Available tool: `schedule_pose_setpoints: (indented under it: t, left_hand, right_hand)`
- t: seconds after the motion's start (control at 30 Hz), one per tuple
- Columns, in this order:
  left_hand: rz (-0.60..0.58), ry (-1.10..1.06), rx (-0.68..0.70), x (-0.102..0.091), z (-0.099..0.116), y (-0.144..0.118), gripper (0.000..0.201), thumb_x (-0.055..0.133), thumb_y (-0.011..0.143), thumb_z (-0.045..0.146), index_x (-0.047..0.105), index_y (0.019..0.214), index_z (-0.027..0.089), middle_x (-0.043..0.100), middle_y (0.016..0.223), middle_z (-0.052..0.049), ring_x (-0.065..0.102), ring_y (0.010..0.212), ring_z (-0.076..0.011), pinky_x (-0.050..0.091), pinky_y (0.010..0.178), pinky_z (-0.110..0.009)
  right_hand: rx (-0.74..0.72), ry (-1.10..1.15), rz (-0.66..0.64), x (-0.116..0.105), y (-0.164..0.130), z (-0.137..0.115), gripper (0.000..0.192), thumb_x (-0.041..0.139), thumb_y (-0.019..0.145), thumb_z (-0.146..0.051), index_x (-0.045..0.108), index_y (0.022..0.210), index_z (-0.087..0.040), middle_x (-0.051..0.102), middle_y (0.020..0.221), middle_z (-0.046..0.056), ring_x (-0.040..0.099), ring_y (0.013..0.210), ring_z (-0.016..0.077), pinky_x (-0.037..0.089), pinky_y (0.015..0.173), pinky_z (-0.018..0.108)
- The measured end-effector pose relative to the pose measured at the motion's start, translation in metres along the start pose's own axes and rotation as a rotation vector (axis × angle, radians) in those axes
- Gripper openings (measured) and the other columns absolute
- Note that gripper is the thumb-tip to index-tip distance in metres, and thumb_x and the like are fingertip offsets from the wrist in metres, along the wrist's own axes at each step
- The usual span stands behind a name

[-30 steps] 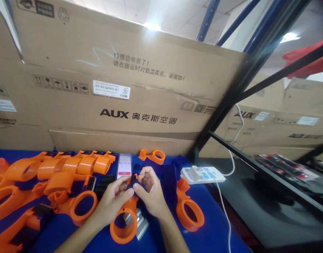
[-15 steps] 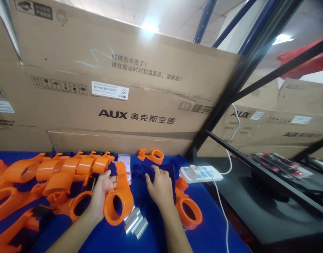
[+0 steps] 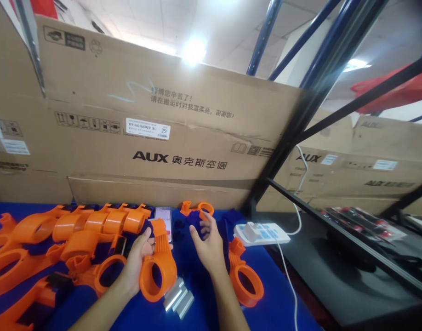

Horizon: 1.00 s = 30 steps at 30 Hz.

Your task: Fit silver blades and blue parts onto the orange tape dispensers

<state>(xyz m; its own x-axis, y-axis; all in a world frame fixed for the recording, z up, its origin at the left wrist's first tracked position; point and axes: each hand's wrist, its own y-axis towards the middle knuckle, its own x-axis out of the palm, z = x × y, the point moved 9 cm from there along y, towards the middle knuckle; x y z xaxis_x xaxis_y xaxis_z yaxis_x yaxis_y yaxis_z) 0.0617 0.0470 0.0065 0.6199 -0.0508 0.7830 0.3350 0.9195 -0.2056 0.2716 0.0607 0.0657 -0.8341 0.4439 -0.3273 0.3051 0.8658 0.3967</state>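
My left hand (image 3: 138, 259) grips an orange tape dispenser (image 3: 159, 264) by its upper end, where a dark blue part (image 3: 147, 226) is fitted. The round hub hangs down towards me, with nothing on it. My right hand (image 3: 210, 246) is further right, fingers curled and thumb at a dark blue plastic piece (image 3: 194, 217); the exact contact is partly hidden. Small dark pieces (image 3: 179, 224) lie to its left. Silvery metal pieces (image 3: 179, 298) rest on the blue cloth below and between my hands. Another orange dispenser (image 3: 247, 285) lies right of my right forearm.
Several orange dispensers (image 3: 68, 225) crowd the left side. A phone (image 3: 163, 219) lies at the back, near an orange dispenser (image 3: 206, 208). A white power strip (image 3: 262, 233) with cables sits at the right edge. Cardboard boxes (image 3: 183, 184) stand behind; a dark metal frame (image 3: 283, 161) slants at right.
The view has tilted up slightly. My right hand's fingers have curled in at the dark blue piece, which shows less than before. My left hand keeps its hold on the tape dispenser.
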Motion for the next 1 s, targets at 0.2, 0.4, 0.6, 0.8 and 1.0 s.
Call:
schedule_pose_setpoints:
  t: [0.2,0.4,0.6,0.8,1.0]
  left_hand:
    - [-0.001,-0.011,-0.027,0.001,-0.007,-0.002,0.06,0.07,0.088,0.056,0.066,0.129,0.013,0.079,0.091,-0.015,0.077,0.084,-0.0325,0.06,0.077,-0.042]
    - [0.01,0.006,-0.053,0.002,-0.009,-0.002,0.058,0.07,0.087,0.055,0.068,0.124,0.011,0.079,0.087,-0.015,0.077,0.084,-0.033,0.06,0.075,-0.04]
    - [0.096,0.049,0.014,0.003,-0.005,-0.005,0.049,0.079,0.082,0.048,0.07,0.114,0.012,0.078,0.088,-0.013,0.077,0.083,-0.032,0.06,0.075,-0.04]
    - [0.094,0.115,0.124,0.003,-0.005,-0.006,0.045,0.084,0.08,0.044,0.068,0.113,0.018,0.079,0.098,-0.01,0.077,0.093,-0.0305,0.059,0.082,-0.039]
    - [0.165,0.173,0.207,-0.005,0.001,-0.007,0.047,0.088,0.076,0.037,0.07,0.117,0.022,0.078,0.108,-0.007,0.074,0.106,-0.0282,0.057,0.089,-0.035]
  right_hand:
    - [0.208,0.793,-0.195,0.033,-0.011,-0.007,0.054,0.067,0.087,-0.047,0.058,0.135,-0.026,0.069,0.097,0.004,0.067,0.077,0.0212,0.054,0.07,0.034]
    - [0.384,0.927,-0.343,0.045,-0.02,-0.01,0.047,0.05,0.089,-0.042,0.06,0.131,-0.024,0.074,0.09,0.006,0.07,0.072,0.0261,0.054,0.063,0.038]
    - [0.517,0.945,-0.28,0.049,-0.024,0.004,0.043,0.065,0.089,-0.047,0.058,0.125,-0.025,0.062,0.078,-0.003,0.044,0.044,0.0099,0.032,0.04,0.021]
    - [0.496,0.947,-0.334,0.059,-0.037,-0.007,0.036,0.062,0.092,-0.056,0.058,0.114,-0.027,0.056,0.085,0.0,0.048,0.056,0.0123,0.035,0.044,0.021]
    - [0.122,0.705,-0.543,0.061,-0.045,-0.037,0.063,0.087,0.071,-0.029,0.049,0.122,-0.033,0.054,0.112,0.001,0.057,0.105,0.0222,0.052,0.092,0.036]
